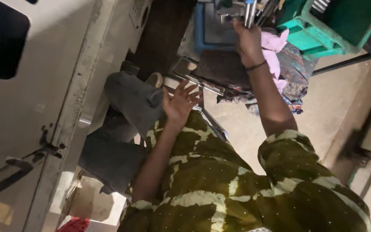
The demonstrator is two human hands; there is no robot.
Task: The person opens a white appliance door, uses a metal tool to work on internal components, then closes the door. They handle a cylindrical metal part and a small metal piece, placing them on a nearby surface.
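- The person in the olive-green patterned shirt [220,180] is reaching the right hand [247,41] up to a bundle of slim metal tools with blue handles [250,10], fingers closing around the shafts.
- Those tools are standing in a cluttered blue metal holder [211,25] at the far edge of the bench, just beside a green plastic crate [323,30].
- The left hand [179,103] is hanging open with fingers spread, gripping nothing, above the grey-trousered knee [129,96].
- A dark, worn, flat pad [222,68] is lying on the bench near its front edge, below the right hand; pink and patterned cloth [280,60] is bunching beside the right wrist.
- To my eye, the grip would be working best low on the shafts, drawing straight out so neighbouring tools are not tipping.
- The free hand looks well placed for steadying the holder, if needed.
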